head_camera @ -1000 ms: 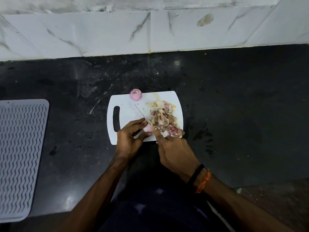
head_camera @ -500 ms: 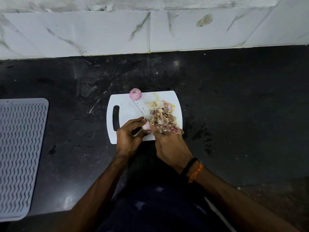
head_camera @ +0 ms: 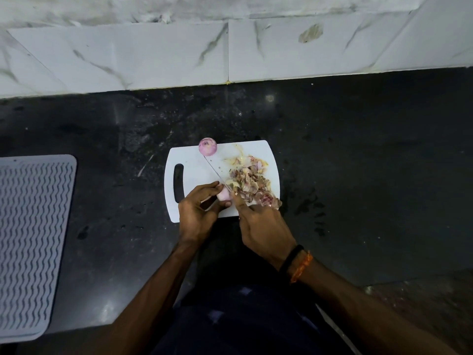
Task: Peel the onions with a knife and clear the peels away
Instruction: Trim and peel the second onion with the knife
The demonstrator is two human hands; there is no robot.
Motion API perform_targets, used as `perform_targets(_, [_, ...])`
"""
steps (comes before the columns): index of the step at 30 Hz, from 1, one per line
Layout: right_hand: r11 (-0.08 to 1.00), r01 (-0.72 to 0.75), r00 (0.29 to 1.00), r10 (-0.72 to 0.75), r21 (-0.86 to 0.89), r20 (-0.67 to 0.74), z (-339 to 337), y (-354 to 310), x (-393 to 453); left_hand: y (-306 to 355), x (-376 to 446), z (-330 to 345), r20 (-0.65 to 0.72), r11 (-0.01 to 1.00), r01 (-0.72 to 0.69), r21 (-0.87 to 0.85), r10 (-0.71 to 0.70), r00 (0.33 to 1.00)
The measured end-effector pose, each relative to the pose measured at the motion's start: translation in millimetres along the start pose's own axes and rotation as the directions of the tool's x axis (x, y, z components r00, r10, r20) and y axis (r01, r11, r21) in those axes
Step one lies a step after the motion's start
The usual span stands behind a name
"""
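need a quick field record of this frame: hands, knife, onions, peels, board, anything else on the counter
left hand: holds a small onion over the near part of the board
right hand: grips the knife, handle hidden in the hand
knife: thin blade runs from the held onion up toward the far onion
peeled onion: sits at the board's far edge
peels: heaped on the board's right half
cutting board: white, handle slot at left, on the black counter
drying mat: grey, ribbed, at far left
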State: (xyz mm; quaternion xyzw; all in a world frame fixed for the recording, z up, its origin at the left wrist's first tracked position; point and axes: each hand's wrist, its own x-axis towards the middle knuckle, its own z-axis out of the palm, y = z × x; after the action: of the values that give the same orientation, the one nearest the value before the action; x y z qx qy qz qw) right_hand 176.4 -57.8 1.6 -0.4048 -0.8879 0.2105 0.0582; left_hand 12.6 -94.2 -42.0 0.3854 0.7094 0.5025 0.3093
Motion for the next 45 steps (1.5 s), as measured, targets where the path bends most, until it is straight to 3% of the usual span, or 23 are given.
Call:
perform_targets(10, [0.999,-0.033,0.999,0.033,-0.011,-0.012,0.8,1.5,-5.1,-0.7,-7.0,1.2,0.050,0.979,-0.149,0.142,0.143,0.988])
perform_targets(21, [0.999,0.009,1.000,-0.009,-0.034,-0.004,-4.0,8.5,-18.8,0.8,-8.8,-0.2,0.040,0.988,-0.133,0.074,0.131,0.991])
perform_targets(24, [1.000,0.013,0.998,-0.014,-0.021,-0.060,1.5,7.6,-9.0,0.2,-9.1,0.6,0.049,0.984,-0.158,0.083,0.154,0.987])
perform_targets(33, [0.999,-0.022,0.998,0.020,0.030,0.055,-2.7,15.0,-26.2,-7.6,-10.8,-0.8,0.041,0.978,-0.166,0.125,0.162,0.986])
perform_targets(35, [0.997,-0.024,1.000,0.024,0.075,-0.005,-8.2,14.5,-36.0,-9.5,-13.8,-2.8,0.052,0.975,-0.180,0.130,0.175,0.983])
perform_targets(41, [0.972,-0.104,0.986,0.129,0.209,-0.108,-14.8,8.4,-30.6,-12.6,-17.9,-6.5,0.056,0.999,-0.024,0.026,0.022,0.998])
perform_targets(45, [0.971,-0.071,0.989,0.099,0.227,-0.114,-17.8,4.7,-25.2,-15.8,-18.0,-7.6,0.070,0.996,0.082,0.046,-0.085,0.994])
